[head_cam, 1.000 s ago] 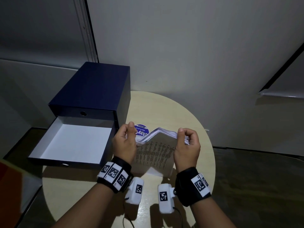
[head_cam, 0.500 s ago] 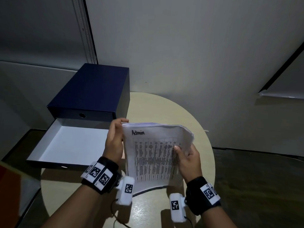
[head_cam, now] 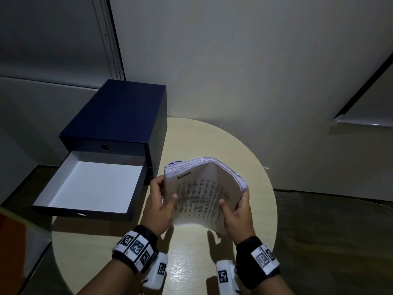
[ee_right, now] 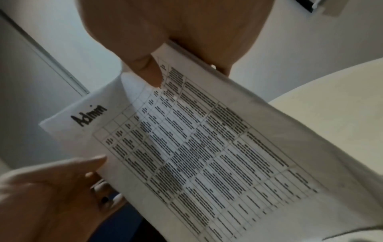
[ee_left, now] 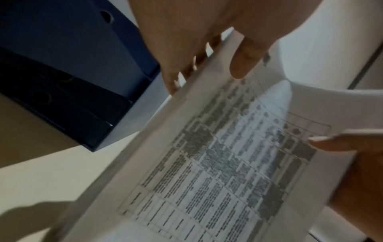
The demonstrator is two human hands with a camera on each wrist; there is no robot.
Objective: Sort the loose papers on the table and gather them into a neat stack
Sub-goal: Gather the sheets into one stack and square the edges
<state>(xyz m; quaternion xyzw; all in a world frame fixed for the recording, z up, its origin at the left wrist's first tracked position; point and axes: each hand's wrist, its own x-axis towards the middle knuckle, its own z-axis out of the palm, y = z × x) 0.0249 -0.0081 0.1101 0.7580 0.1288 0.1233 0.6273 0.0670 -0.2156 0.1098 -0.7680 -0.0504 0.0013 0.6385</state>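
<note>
Drawer box [head_cam: 119, 116] beside held papers [head_cam: 200, 194]

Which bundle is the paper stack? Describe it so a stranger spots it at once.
On the round beige table, right of the dark blue drawer box, the left hand and right hand hold the paper stack upright. Its front sheet shows a printed table and a handwritten "Admin".

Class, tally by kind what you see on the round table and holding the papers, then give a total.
Paper stacks: 1
Blue drawer boxes: 1
Hands, left and right: 2
Total: 4
</note>
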